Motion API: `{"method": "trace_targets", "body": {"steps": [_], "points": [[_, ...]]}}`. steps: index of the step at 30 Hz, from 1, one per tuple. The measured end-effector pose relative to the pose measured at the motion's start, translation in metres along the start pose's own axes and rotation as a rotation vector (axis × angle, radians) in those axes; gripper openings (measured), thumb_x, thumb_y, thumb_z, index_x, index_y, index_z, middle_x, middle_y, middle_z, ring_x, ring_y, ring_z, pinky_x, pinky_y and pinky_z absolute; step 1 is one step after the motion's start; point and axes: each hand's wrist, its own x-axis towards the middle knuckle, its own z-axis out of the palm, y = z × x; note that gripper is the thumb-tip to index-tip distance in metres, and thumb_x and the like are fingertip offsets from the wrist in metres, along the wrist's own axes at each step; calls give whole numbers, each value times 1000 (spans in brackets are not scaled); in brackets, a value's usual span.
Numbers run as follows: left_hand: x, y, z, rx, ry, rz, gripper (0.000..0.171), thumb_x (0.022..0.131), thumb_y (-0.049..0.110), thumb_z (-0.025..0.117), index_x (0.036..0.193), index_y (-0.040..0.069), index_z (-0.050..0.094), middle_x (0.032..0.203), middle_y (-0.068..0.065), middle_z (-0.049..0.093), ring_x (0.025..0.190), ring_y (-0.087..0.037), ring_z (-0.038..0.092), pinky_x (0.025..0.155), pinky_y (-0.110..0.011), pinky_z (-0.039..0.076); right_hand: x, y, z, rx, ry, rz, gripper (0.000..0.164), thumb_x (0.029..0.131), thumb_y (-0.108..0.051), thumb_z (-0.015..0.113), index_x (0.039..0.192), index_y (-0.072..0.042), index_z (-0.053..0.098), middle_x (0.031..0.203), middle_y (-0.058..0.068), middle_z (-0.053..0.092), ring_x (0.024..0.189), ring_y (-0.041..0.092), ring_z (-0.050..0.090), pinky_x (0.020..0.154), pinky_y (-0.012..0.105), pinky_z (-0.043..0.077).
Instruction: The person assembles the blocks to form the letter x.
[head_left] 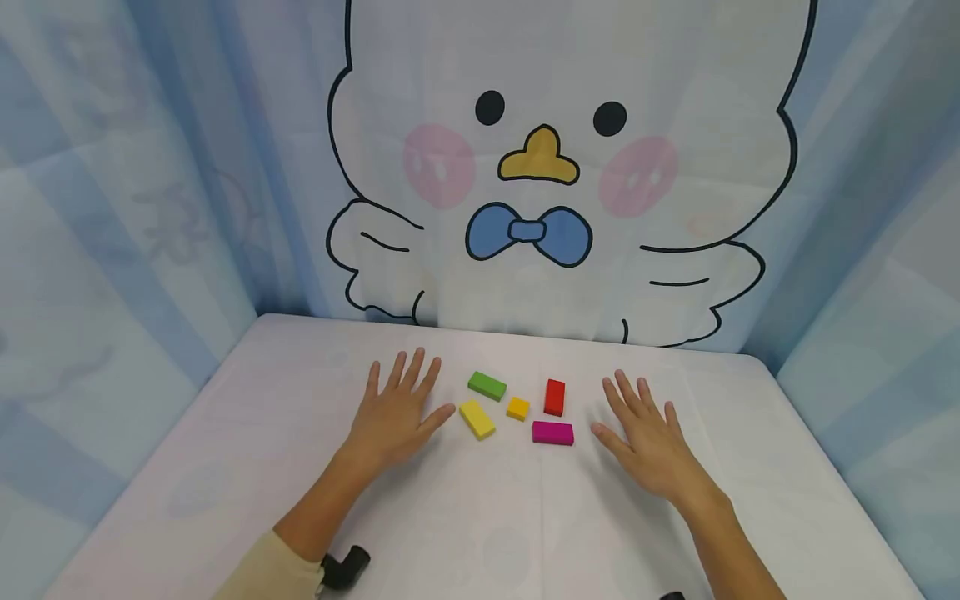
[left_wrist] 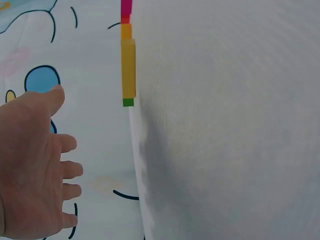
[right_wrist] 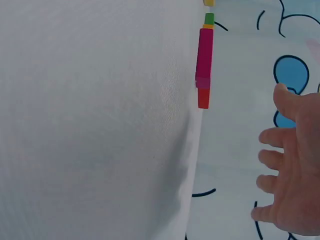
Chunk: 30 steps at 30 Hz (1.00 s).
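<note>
Five small coloured blocks lie apart from each other between my hands: a green block [head_left: 487, 386], a yellow block [head_left: 477, 420], a small orange-yellow block [head_left: 517, 408], a red block [head_left: 554, 397] and a magenta block [head_left: 552, 433]. On the left, my left hand [head_left: 392, 419] is spread palm down, its thumb tip close beside the yellow block in the head view. My right hand [head_left: 647, 437] is likewise spread, to the right of the magenta and red blocks. Both hands hold nothing. The left wrist view shows the left hand [left_wrist: 35, 165] with fingers extended.
The blocks lie on a white cloth-covered table [head_left: 495, 517]. Behind it hangs a curtain [head_left: 540, 292] with a cartoon bird, and pale blue curtains [head_left: 112, 250] stand at both sides. A black strap piece [head_left: 347, 568] sits at the left wrist.
</note>
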Motion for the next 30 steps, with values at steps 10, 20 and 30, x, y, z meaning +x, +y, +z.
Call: {"method": "trace_targets", "body": {"steps": [10,20,30], "points": [[20,18,-1,-26,-66,84,76,104,53,56,166,17,30,172,-13,27,159,-36,25,129,-62,14,10,-7,4,-38,-21,-26,68,100,-34,68,157,-5,45,167,23,34,152,51,31,118,74,28],[42,38,6,-121,-93,181,65,98,35,73,157,19,49,150,-10,54,133,-29,54,114,-47,47,21,-13,14,44,-68,-48,51,95,-19,76,143,-8,63,146,16,61,137,41,55,108,60,50],[59,55,10,-180,-124,267,45,97,27,75,139,14,65,127,-5,62,107,-19,57,98,-34,55,32,-18,20,117,-123,-9,41,92,-11,78,132,-11,71,126,7,71,114,27,66,93,44,61]]}}
